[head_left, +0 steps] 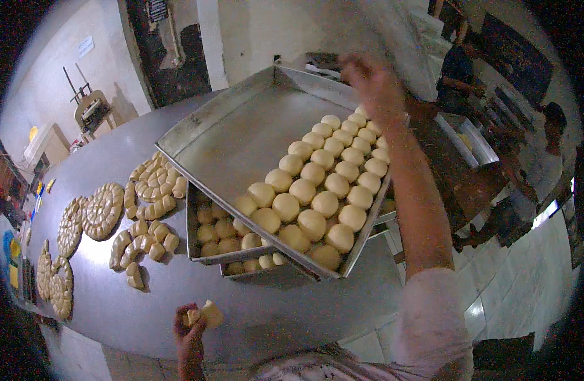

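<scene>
A large metal tray (pixel 247 127) sits askew on top of other trays. Rows of round dough balls (pixel 325 204) fill its right side, while its left part is bare metal. Low in front of me, my left hand (pixel 190 330) is closed around pale dough pieces (pixel 211 313), which stick out past the fingers. My right arm reaches across the tray's right side, and my right hand (pixel 371 82) is over the far right corner, above the farthest balls. Motion smears its fingers, so whether it holds anything is unclear.
Beneath the top tray, a lower tray (pixel 192 238) holds more dough balls. Coils of cut dough (pixel 103 211) and loose dough pieces (pixel 139 244) lie on the metal table (pixel 254 324) to the left. At right, people stand around a wooden table with a metal pan (pixel 460 143).
</scene>
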### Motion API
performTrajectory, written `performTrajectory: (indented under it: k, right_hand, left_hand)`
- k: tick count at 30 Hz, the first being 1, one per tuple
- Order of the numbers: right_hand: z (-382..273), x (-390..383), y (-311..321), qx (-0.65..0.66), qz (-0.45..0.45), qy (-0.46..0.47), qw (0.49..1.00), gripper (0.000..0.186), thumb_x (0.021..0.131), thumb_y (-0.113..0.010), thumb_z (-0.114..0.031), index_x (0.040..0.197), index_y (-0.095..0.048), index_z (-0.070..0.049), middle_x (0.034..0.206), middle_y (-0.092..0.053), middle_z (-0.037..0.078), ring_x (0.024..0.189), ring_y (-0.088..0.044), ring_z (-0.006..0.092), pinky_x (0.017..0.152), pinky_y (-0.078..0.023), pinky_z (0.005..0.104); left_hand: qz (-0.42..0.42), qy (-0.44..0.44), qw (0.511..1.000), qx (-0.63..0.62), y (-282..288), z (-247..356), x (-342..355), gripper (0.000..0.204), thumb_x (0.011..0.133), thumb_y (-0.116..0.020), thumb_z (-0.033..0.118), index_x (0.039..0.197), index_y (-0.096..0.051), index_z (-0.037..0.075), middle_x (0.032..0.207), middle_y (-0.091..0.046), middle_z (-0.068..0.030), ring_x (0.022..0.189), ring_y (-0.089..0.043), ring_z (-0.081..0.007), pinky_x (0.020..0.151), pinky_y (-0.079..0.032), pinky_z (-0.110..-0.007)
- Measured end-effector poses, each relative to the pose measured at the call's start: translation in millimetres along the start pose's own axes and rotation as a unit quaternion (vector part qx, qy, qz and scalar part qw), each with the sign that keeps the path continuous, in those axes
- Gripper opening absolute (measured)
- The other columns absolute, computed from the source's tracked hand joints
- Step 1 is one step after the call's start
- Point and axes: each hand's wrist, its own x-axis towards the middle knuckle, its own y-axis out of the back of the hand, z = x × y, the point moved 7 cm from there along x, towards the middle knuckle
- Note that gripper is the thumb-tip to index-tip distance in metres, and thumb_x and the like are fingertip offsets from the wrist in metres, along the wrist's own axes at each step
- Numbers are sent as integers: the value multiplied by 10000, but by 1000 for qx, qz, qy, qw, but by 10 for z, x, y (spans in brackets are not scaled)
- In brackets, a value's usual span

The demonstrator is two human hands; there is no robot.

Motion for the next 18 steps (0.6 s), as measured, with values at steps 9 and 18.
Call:
performTrajectory:
  k: [9, 18]
  right_hand:
    - [-1833, -2424, -669, 117, -251, 133, 952, 442, 808, -602, -250, 1184, -511, -35, 1062, -584, 134, 972, -556, 283, 871, -429, 345]
    - [-878, -4118, -900, 80, -275, -271, 919, 390, 790, -575, -105, 1176, -518, -87, 1089, -558, 130, 1004, -530, 276, 868, -414, 371]
  left_hand:
    - [-248, 41, 965, -80, -603, -74, -114, 308, 738, -642, 32, 1023, -527, 31, 967, -563, -62, 888, -545, -171, 768, -461, -311]
    - [-148, 74, 986, -20, 480, -345, 116, 225, 872, -513, 188, 1012, -536, 14, 1030, -562, -92, 888, -552, -189, 826, -458, -338]
